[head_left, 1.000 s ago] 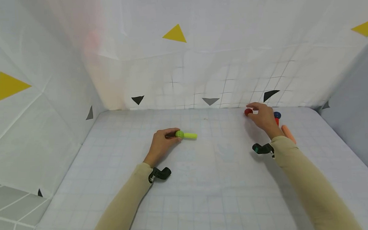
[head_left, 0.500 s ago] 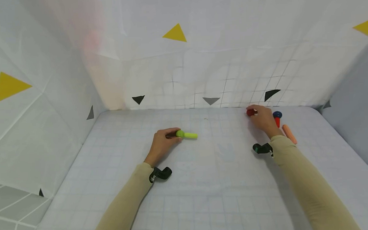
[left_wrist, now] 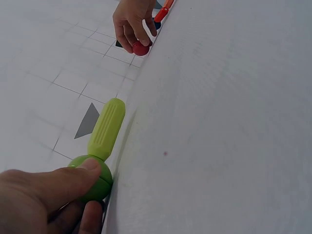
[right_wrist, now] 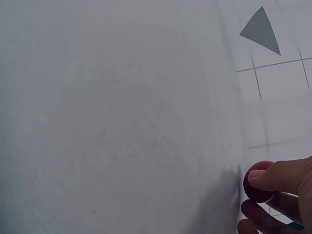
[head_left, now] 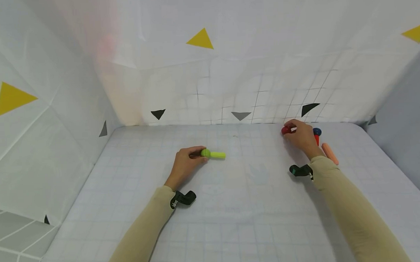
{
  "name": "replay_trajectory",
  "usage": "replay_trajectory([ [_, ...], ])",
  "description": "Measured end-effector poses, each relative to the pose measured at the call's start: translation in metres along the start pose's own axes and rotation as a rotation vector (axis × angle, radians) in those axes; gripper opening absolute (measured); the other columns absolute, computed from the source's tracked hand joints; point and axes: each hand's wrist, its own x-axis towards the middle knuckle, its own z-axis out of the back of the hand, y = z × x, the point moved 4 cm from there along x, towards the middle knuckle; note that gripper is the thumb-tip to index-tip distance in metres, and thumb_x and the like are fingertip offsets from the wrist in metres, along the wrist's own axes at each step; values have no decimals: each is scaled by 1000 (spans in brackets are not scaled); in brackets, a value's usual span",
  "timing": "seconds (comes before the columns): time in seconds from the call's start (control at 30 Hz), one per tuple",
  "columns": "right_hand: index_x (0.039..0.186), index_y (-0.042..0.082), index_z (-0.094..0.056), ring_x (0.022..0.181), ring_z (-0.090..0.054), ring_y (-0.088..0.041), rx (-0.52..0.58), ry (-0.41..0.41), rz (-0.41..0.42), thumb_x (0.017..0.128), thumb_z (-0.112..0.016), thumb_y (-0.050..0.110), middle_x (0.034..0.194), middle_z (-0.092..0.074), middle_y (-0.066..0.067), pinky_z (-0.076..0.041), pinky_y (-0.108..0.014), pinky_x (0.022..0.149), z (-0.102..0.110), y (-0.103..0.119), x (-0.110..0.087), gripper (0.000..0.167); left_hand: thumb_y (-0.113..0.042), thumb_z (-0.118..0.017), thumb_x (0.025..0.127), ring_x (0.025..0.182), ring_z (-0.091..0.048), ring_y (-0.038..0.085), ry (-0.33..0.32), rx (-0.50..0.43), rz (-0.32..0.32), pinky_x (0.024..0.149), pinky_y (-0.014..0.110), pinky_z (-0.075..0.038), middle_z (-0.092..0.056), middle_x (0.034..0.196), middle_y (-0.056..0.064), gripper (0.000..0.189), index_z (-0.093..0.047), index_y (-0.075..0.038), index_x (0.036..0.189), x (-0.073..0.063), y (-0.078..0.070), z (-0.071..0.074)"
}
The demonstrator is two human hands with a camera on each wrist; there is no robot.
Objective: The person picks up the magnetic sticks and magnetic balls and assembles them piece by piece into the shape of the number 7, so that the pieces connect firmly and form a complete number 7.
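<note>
My left hand [head_left: 185, 164] pinches the round head of a green toy maraca [head_left: 217, 155] between thumb and fingers. Its lime ribbed handle points right, away from the palm, as the left wrist view also shows. Near the back edge of the table, my right hand [head_left: 301, 137] pinches a small red ball [head_left: 286, 130]. In the right wrist view the thumb lies across this red ball [right_wrist: 258, 181]; no handle shows on it. Just right of that hand lies a blue-headed maraca [head_left: 317, 131] with a red handle, partly hidden behind the hand and wrist.
An orange stick [head_left: 330, 153] lies beside the right wrist, its near end close to the sleeve. The white table [head_left: 227, 223] meets an upright white back sheet [head_left: 263, 59] just behind the right hand. Side sheets stand left and right.
The right hand and the red ball have shifted slightly right and nearer. The left hand and the green maraca have stayed in place.
</note>
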Motion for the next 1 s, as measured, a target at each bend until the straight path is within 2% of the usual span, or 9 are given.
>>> replay_trajectory([
  [0.17, 141, 2, -55, 124, -50, -45, 23, -9, -18, 99, -70, 8, 143, -52, -26, -50, -58, 100, 0, 0, 0, 45, -11, -84, 90, 109, -68, 14, -2, 2, -4, 98, 35, -53, -74, 116, -2, 40, -75, -11, 128, 0, -2, 0],
  [0.7, 138, 4, -59, 119, -55, -43, 58, -51, 30, 98, -73, 12, 139, -57, -24, -53, -56, 96, -9, 15, -5, 43, -12, -84, 90, 108, -68, 13, -15, 19, 4, 97, 34, -54, -74, 116, -2, 38, -75, -13, 127, -1, -3, 3],
  [1.0, 137, 5, -60, 118, -55, -41, 92, -90, 49, 98, -73, 11, 137, -59, -23, -53, -53, 94, -8, 21, -8, 42, -12, -84, 90, 108, -67, 13, -19, 25, 11, 97, 33, -53, -73, 116, -4, 39, -75, -15, 127, 0, -3, -2],
])
